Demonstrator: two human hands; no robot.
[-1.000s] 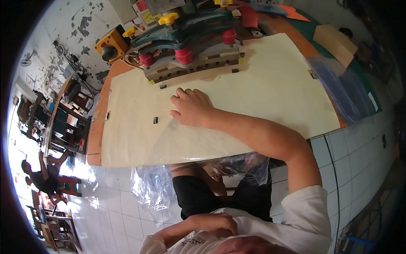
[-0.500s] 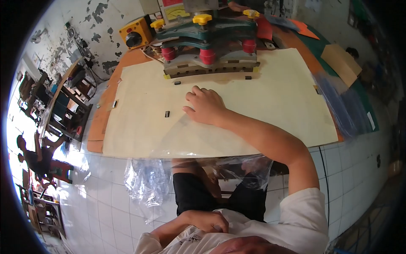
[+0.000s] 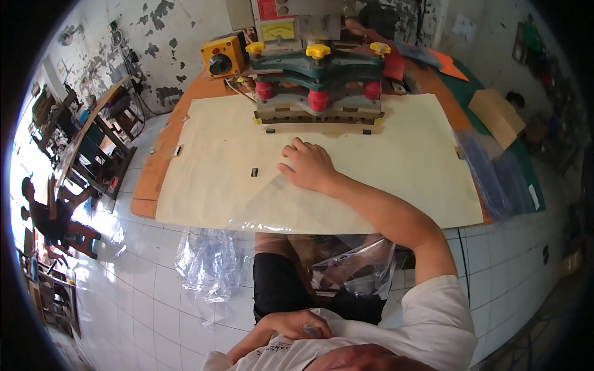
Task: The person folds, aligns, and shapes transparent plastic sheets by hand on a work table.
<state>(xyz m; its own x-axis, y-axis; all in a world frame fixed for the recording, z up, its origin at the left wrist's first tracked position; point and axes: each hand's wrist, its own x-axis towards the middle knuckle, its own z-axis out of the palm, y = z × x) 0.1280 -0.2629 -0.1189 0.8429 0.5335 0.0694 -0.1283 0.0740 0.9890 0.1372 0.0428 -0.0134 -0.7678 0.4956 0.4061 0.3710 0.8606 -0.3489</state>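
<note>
My right hand point(image 3: 309, 166) rests on the cream sheet point(image 3: 210, 136) covering the table, palm down, fingers bent and thumb apart from them. Beneath and beside it lies clear plastic film point(image 3: 266, 207), which reaches the table's front edge. My left hand point(image 3: 300, 324) is held against my shirt with its fingers curled; a small shiny patch shows at them, but I cannot make out what it is. Beyond my right hand stands a press head point(image 3: 318, 111) with yellow knobs and red spacers. A small dark block point(image 3: 254, 172) lies left of that hand.
Two more small dark pieces lie before the press, including one on the left point(image 3: 270, 131). A yellow control box point(image 3: 223, 57) is at the back left. Plastic sheets point(image 3: 495, 176) and a cardboard piece point(image 3: 497, 117) are on the right. Crumpled film point(image 3: 207, 266) hangs below the front edge.
The camera view has shifted, so the table and press appear lower. My right hand stays in nearly the same place on the sheet, and my left hand remains by my shirt.
</note>
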